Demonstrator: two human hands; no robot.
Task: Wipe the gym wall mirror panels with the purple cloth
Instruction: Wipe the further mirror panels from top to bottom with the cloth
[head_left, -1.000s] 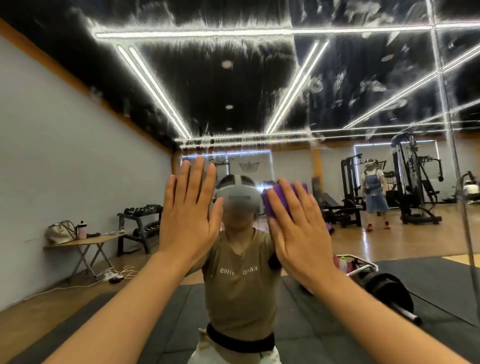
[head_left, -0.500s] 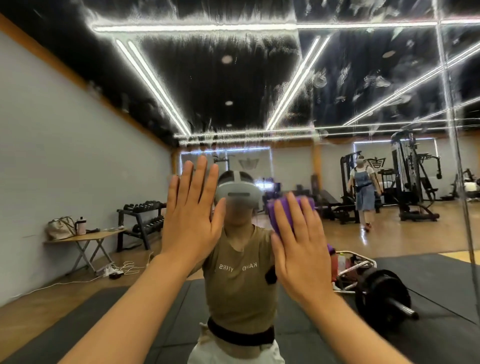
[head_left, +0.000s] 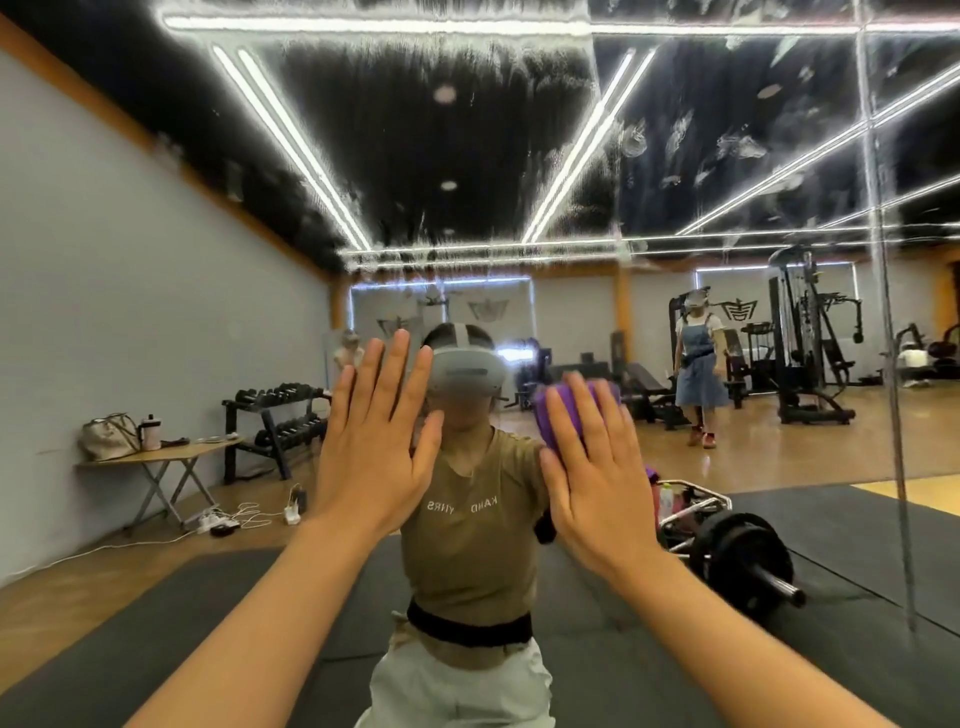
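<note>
The wall mirror panel (head_left: 467, 156) fills the view, streaked and smeared in its upper part. My right hand (head_left: 592, 467) presses the purple cloth (head_left: 550, 415) flat against the glass with straight fingers; only the cloth's upper and left edges show past my fingers. My left hand (head_left: 379, 441) lies flat on the mirror beside it, fingers straight and spread, holding nothing. My own reflection stands between and behind both hands.
A vertical seam (head_left: 883, 312) to the neighbouring mirror panel runs at the right. Reflected in the glass: a barbell (head_left: 743, 561) and a wire basket (head_left: 691, 509) on black mats, a folding table (head_left: 161, 457), a dumbbell rack (head_left: 275, 421), gym machines, a walking person (head_left: 698, 364).
My right hand has slid the cloth down the glass and a little to the right. My left hand has stayed flat on the mirror. The reflected person has walked left.
</note>
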